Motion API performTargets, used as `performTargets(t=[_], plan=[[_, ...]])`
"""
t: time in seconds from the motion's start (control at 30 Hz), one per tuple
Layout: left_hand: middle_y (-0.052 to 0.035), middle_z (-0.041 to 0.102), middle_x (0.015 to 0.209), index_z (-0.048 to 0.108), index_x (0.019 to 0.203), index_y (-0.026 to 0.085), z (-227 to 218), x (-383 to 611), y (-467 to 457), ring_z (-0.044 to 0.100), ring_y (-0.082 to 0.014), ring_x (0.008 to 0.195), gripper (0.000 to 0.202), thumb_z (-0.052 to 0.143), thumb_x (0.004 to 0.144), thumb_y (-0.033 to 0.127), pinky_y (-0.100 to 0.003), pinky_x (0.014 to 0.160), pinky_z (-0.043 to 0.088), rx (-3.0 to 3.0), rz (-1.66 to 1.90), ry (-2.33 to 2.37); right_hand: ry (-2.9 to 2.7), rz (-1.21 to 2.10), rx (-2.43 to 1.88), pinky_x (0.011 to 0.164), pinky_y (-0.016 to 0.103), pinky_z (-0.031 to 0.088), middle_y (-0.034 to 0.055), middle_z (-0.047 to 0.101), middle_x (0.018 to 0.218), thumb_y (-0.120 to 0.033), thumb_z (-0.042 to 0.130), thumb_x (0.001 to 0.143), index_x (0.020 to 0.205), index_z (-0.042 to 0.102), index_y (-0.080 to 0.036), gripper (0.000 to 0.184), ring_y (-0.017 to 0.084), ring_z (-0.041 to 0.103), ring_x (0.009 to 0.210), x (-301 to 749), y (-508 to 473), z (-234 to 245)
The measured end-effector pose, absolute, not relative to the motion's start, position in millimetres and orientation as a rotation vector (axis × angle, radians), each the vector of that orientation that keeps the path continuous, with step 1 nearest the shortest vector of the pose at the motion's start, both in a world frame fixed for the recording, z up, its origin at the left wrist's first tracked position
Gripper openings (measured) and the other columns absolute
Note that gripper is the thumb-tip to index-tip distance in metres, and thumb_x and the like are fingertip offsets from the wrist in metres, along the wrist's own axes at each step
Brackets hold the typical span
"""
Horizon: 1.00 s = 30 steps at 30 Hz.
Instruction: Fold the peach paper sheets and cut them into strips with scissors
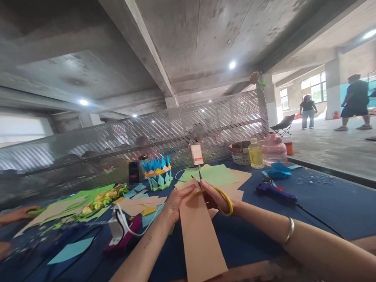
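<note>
My left hand [179,199] pinches the upper left edge of a long tan strip of paper [199,239], which slants down toward me. A pair of yellow-handled scissors [228,203] is in my right hand [215,196], with the fingers wrapped through the loops. Its dark blades point up and away, spread apart near the strip's far end. Whether they touch the paper I cannot tell. Beyond both hands lie sheets of light green paper [220,175] and tan paper [243,178].
A blue folded-paper basket [158,176] stands left of centre, near a purple power strip [125,235] with a white plug. To the right are a purple glue gun [276,193], a blue paper flower [277,170], a yellow bottle [256,154] and a pink jug [273,150]. Another person's hand [20,214] is at far left.
</note>
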<state>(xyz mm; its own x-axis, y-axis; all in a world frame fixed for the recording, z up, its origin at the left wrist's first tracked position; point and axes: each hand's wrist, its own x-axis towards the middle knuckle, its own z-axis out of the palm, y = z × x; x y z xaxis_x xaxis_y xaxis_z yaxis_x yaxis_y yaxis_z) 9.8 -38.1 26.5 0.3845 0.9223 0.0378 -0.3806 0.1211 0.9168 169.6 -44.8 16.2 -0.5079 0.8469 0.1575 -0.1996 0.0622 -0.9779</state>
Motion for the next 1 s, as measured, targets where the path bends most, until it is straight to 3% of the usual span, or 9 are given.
performTargets(t=[0.3,0.53,0.63,0.77,1.0], plan=[[-0.0163,0.072,0.08,0.065,0.097,0.008,28.3,8.2,-37.7,0.069,-0.0268,0.068,0.029,0.067,0.073,0.024,-0.039,0.069,0.053,0.932,1.02,0.737,-1.471,1.718,-0.704,0.077,0.033,0.047,0.0076,0.065,0.081,-0.076,0.036,0.078,0.083,0.064,-0.014,0.068,0.019,0.063,0.076,169.1,-46.0,21.0],[-0.011,0.072,0.081,0.064,0.098,0.012,30.2,9.2,-38.1,0.068,-0.0241,0.068,0.025,0.066,0.075,0.023,-0.04,0.072,0.053,0.905,1.033,0.601,-1.475,1.643,-0.722,0.075,0.035,0.048,0.0043,0.064,0.077,-0.073,0.041,0.079,0.097,0.06,-0.017,0.061,0.017,0.062,0.068,168.8,-45.0,17.9],[-0.0089,0.072,0.083,0.066,0.096,0.014,29.5,9.7,-36.1,0.068,-0.0215,0.071,0.025,0.067,0.077,0.029,-0.035,0.074,0.053,0.929,1.069,0.555,-1.466,1.629,-0.721,0.072,0.034,0.048,0.0036,0.064,0.076,-0.072,0.042,0.08,0.1,0.058,-0.018,0.059,0.018,0.063,0.07,169.2,-45.2,17.1],[-0.0083,0.071,0.082,0.065,0.1,0.013,28.4,9.3,-33.7,0.067,-0.0197,0.068,0.03,0.07,0.073,0.026,-0.031,0.069,0.052,0.975,1.111,0.593,-1.48,1.624,-0.71,0.069,0.032,0.048,0.0054,0.066,0.081,-0.07,0.042,0.081,0.1,0.059,-0.018,0.058,0.019,0.063,0.073,169.1,-43.5,14.6],[-0.0084,0.071,0.081,0.067,0.098,0.012,27.9,8.5,-33.8,0.066,-0.0201,0.069,0.033,0.073,0.07,0.026,-0.033,0.072,0.051,1.006,1.162,0.618,-1.478,1.596,-0.707,0.068,0.032,0.049,0.0045,0.064,0.08,-0.075,0.045,0.075,0.109,0.056,-0.02,0.066,0.019,0.064,0.072,168.1,-40.8,10.6]])
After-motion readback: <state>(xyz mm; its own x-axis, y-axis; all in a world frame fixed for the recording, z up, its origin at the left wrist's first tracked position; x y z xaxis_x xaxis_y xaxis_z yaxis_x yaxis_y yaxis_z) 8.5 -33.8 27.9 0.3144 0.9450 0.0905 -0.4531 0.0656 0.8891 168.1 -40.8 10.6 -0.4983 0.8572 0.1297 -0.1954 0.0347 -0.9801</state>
